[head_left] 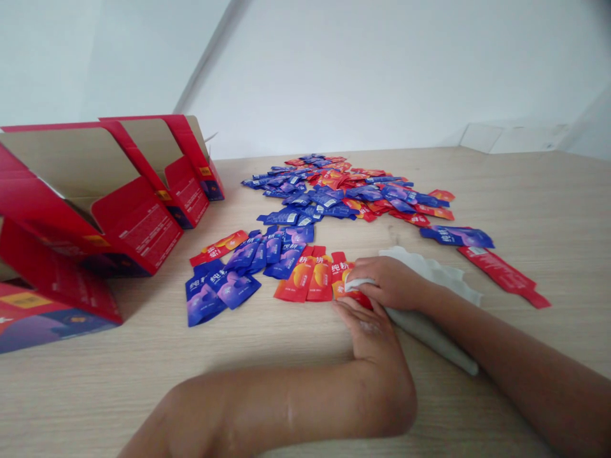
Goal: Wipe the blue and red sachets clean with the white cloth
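Forearm [296, 401] nearest, my left hand [370, 326] apparently steadied a packet [340, 272], grip unclear; toward one o'clock, my right hand [394, 281] closed round white cloth [429, 270].

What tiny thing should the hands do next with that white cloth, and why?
I'd probably slide the white cloth gently across the red packet. The right hand has a bit of cloth poking from its fingers, right by that packet, and the left hand has its fingers there too, so it could perhaps keep the packet steady.
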The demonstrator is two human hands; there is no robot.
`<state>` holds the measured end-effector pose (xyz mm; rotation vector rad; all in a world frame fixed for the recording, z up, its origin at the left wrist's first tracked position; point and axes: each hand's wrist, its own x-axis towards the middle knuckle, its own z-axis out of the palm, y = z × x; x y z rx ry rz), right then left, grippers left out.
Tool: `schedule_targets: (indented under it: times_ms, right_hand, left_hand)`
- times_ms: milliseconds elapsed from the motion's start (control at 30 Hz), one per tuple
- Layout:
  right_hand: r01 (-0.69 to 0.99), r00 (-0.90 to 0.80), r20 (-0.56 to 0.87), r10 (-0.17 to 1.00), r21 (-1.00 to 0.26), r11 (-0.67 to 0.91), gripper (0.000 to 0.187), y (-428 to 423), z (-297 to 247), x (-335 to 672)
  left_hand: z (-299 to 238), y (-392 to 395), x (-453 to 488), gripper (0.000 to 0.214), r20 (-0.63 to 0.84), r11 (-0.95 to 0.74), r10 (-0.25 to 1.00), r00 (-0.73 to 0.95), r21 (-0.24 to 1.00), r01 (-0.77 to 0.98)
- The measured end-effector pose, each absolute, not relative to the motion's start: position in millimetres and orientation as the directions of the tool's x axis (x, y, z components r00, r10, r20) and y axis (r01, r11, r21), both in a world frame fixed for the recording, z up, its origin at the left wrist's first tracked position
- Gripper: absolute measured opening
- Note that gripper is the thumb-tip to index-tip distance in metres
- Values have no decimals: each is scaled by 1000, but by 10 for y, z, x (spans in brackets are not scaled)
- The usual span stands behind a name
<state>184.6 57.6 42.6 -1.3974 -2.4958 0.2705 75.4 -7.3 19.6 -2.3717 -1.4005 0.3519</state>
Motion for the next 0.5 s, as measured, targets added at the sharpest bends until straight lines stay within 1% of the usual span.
schedule_targets:
  times_ms: [167, 267, 433, 500]
  right_hand:
    - [861, -397, 156, 904, -278, 426, 26, 749, 335, 1984]
    - [874, -369, 169, 914, -273, 403, 26, 780, 309, 2043]
    - [881, -405, 203, 891, -175, 440, 27, 638, 373, 1951]
    - [857, -457, 184, 870, -170, 486, 27, 590, 393, 1888]
  left_hand:
    - [203, -102, 735, 53, -87, -457, 870, 485, -511, 728]
    - [206, -112, 728, 53, -93, -459, 867, 489, -529, 713]
    - [177, -92, 746, 52, -54, -432, 878, 476, -520, 737]
    - [166, -78, 752, 50, -50, -434, 877, 478, -508, 744]
